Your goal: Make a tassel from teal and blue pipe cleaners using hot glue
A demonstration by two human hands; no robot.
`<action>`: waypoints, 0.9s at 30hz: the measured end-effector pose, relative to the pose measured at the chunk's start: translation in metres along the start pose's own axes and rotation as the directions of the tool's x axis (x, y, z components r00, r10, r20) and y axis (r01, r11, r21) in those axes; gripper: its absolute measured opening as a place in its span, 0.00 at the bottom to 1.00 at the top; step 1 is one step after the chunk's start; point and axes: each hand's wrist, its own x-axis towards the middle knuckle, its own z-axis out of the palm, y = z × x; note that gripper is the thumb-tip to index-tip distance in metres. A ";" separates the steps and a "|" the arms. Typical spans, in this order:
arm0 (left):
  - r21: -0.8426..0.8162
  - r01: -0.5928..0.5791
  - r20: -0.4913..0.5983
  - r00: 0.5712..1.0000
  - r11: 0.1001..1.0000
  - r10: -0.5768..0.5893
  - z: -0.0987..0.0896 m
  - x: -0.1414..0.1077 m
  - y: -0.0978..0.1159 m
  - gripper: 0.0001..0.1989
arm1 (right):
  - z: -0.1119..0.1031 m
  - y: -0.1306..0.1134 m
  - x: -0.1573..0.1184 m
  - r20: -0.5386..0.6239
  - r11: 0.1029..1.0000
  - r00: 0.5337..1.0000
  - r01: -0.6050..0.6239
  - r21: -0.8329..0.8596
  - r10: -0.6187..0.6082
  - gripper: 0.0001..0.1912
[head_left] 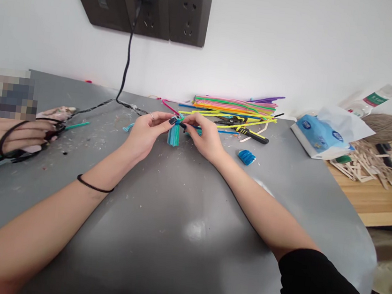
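While my left hand [145, 132] pinches the top of a small turquoise bundle [173, 137], my right hand [204, 137] pinches at the same top from the other side, so the hands are nearly together. The bundle is over the far part of the bench [159, 218]; whether its lower end touches, I cannot tell. Behind it lie colourful stems [234, 106], and to the right are black-yellow pliers [258, 136] and a blue wrapped piece [246, 157].
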 end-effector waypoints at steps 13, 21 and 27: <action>0.074 -0.016 0.007 1.000 0.997 0.016 0.000 -0.003 0.002 0.22 | -0.001 0.000 0.000 -0.031 0.999 0.999 0.031 -0.012 -0.031 0.06; 0.098 -0.011 0.039 0.999 0.995 0.007 0.001 -0.004 0.003 0.25 | -0.001 0.000 0.000 -0.031 0.999 0.999 0.027 -0.036 -0.028 0.06; 0.117 -0.036 0.048 0.998 0.992 0.031 0.000 -0.003 0.001 0.32 | -0.002 -0.003 0.000 -0.018 1.000 1.000 0.016 -0.023 -0.016 0.07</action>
